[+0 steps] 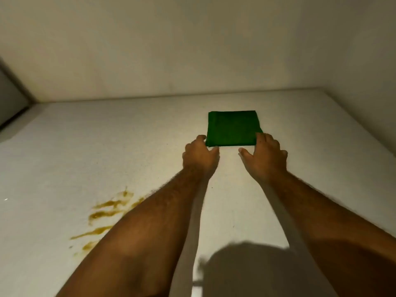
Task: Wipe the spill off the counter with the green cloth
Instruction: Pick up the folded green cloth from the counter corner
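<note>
Two bare forearms fill the near edge of the view, reaching forward over a dark shadow on the surface. They lead to the cloth, a green square folded flat, which lies toward the back right, near the rear wall. The left hand is at its near left corner, fingers curled onto the edge and thumb just under the hem; the right hand rests on the near right corner, fingers spread on the fabric and thumb held away. Both hands look open and touching, not yet closed on the cloth; taking the two near corners probably serves to lift it or draw it closer without undoing the fold.

The spill, brownish-yellow streaks and drops, lies well apart to the near left, partly hidden by the left forearm, so the wiping is not yet begun.

The surface is pale, matte and otherwise bare. Plain light walls meet it behind and at right; a darker gap shows at far left.
</note>
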`<state>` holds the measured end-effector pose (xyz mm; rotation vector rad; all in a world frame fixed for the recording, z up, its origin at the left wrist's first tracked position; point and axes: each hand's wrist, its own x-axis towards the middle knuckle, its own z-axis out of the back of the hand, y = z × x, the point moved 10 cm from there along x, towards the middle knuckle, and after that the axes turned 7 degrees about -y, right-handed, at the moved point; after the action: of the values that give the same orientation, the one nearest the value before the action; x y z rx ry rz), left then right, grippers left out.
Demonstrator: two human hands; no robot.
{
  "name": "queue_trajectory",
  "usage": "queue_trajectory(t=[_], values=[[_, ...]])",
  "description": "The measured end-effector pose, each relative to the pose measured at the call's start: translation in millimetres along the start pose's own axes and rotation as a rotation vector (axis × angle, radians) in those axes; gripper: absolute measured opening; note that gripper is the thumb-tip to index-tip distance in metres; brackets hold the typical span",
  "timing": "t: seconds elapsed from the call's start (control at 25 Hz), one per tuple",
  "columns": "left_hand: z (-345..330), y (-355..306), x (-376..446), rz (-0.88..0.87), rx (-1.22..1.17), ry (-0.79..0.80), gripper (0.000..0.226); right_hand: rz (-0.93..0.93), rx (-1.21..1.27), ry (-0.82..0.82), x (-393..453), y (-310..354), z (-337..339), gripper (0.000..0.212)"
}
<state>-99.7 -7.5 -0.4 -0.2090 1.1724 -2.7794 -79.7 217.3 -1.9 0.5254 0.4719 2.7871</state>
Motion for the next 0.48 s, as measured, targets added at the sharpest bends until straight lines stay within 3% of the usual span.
queue_trajectory(t=[0.2,0.48], values=[[-24,-5,65,0.087,-0.023,0.066,0.063,-0.122,0.058,0.023,63,-23,-20,0.054],[-73,-30,132,0.111,0.033,0.134,0.073,-0.063,0.029,0.124,122,-9,-50,0.047]])
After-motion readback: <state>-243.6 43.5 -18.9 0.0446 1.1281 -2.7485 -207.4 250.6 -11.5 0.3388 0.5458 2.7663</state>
